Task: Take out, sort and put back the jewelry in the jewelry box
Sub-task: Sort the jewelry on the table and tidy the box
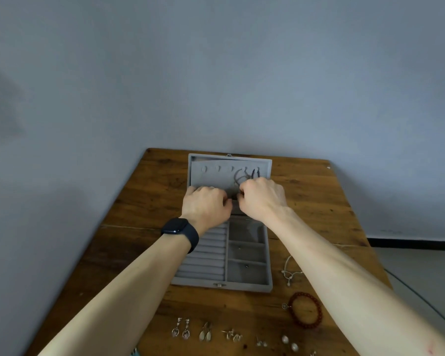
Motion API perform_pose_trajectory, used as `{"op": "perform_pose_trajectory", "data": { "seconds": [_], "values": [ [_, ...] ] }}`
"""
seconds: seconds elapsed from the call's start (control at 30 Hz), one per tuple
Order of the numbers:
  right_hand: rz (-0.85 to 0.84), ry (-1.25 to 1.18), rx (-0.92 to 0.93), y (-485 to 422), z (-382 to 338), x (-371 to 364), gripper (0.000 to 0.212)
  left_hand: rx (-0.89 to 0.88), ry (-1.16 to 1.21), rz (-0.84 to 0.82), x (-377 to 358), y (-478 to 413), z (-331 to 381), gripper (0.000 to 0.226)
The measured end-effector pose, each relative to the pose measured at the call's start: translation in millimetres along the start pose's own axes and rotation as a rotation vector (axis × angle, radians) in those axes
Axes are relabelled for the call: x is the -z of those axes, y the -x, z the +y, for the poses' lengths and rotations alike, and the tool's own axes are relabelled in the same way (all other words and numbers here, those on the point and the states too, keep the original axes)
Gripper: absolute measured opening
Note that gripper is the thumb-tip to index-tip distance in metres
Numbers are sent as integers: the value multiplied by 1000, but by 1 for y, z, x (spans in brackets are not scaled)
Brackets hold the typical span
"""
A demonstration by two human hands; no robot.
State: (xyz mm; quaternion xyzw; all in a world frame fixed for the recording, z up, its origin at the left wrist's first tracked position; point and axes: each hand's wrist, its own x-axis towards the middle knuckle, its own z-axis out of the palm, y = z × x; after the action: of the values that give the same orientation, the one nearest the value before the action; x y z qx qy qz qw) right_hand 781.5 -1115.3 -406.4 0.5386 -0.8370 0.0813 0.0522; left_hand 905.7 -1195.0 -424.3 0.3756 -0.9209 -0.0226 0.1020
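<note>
Grey velvet jewelry box sits open mid-table, long axis running away from the person, its lid laid flat at the far end on the brown wooden table. Thin chain necklaces hang from the lid's right-hand hooks. Left hand and right hand meet at the lid's near edge. Fingers on both are curled, but what they grip is hidden, so I can't tell. Red bead bracelet and a row of silver earrings lie on the table nearer the person.

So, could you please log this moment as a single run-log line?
box: jewelry box open | left hand: at lid, grip unclear | right hand: pinches necklace | table: bracelet, earrings out
</note>
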Motion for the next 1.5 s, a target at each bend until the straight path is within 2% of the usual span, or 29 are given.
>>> {"op": "perform_pose_trajectory", "data": {
  "seconds": [0.1, 0.2, 0.3, 0.4, 0.47, 0.6, 0.77, 0.9, 1.0, 1.1, 1.17, 1.23, 1.3, 1.33, 1.4, 1.5],
  "values": [
    [-8, -199, -85, 7, 16, 3, 26, -17, 15, 19, 0, 2, -3, 26],
    [120, -332, -122, 21, 29, 1, 28, -26, 53, 59, 0, 4, -5, 22],
    [269, -317, 32, 29, 28, -8, 27, -33, 53, 81, 0, 8, -4, 20],
    [331, -183, 233, 28, 20, -19, 28, -60, 30, 89, -1, 9, -5, 21],
    [293, -128, 272, 26, 16, -25, 32, -74, 30, 93, -1, 9, -7, 19],
    [144, 10, 225, 31, 13, -28, 42, -116, 1, 124, -3, 9, -12, 17],
    [39, -29, 171, 35, 16, -27, 48, -138, -129, 193, -10, 6, -18, 17],
    [34, -47, 143, 32, 19, -25, 43, -151, -174, 207, -15, 5, -15, 18],
    [69, -45, 161, 33, 21, -25, 42, -183, -188, 308, -15, 3, -16, 27],
    [109, -68, 167, 37, 26, -29, 42, -140, -22, 470, -11, 6, -20, 54],
    [126, -102, 170, 39, 27, -33, 41, 38, 208, 515, -8, 8, -22, 65],
    [139, -151, 163, 42, 26, -36, 41, 286, 584, 422, -2, 3, -25, 75],
    [186, -220, 115, 45, 24, -38, 40, 476, 1032, 226, 5, -8, -33, 82],
    [210, -264, 70, 46, 23, -39, 41, 531, 1181, 126, 8, -13, -37, 82],
    [250, -344, -37, 46, 20, -38, 46, 529, 1202, 14, 10, -19, -44, 71],
    [282, -373, -119, 41, 16, -35, 52, 459, 1083, 44, 8, -19, -52, 52]
  ]
}}
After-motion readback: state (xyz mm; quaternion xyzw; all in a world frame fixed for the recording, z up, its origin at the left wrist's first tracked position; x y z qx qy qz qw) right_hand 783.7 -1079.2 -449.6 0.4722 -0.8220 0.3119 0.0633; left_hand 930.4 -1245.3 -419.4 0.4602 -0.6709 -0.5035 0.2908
